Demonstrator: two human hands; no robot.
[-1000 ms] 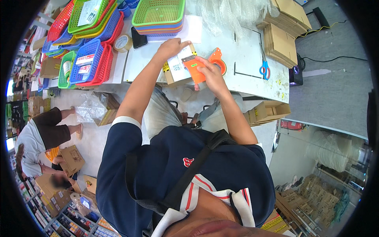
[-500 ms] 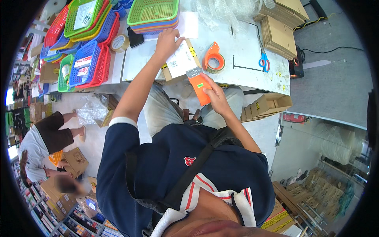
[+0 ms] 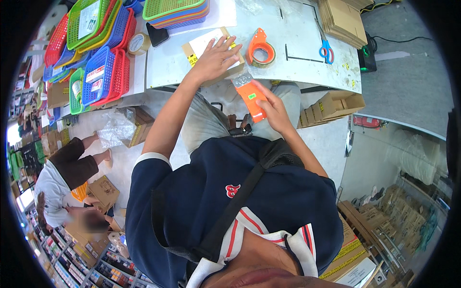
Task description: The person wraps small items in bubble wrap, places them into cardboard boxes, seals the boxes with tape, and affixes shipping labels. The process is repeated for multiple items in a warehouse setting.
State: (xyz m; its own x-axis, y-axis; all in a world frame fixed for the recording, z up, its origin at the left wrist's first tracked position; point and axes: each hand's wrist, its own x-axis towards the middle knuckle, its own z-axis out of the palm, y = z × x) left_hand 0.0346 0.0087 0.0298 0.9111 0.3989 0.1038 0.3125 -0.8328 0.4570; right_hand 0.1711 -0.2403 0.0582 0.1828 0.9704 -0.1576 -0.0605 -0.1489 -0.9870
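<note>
My left hand (image 3: 217,58) lies with its fingers spread on a small cardboard box (image 3: 191,56) near the table's front edge. A white paper label (image 3: 201,44) covers much of the box's top, partly hidden by that hand. Yellow and black tape shows at the box's sides. My right hand (image 3: 272,106) grips a flat orange packet (image 3: 249,96) with a silvery upper end, held just off the table edge above my lap. An orange tape dispenser (image 3: 260,36) with a roll in it rests right of the box.
Stacked coloured baskets (image 3: 103,72) crowd the left, beside a tape roll (image 3: 139,44) and a black phone (image 3: 156,34). More baskets (image 3: 175,10) stand behind the box. Blue-handled scissors (image 3: 327,51) and folded cartons (image 3: 342,24) lie right. Another person (image 3: 60,180) bends over boxes at left.
My left hand has moved from the label's far edge nearer, now flat with spread fingers over the box. The right hand still holds the orange packet. The whole view has shifted slightly.
</note>
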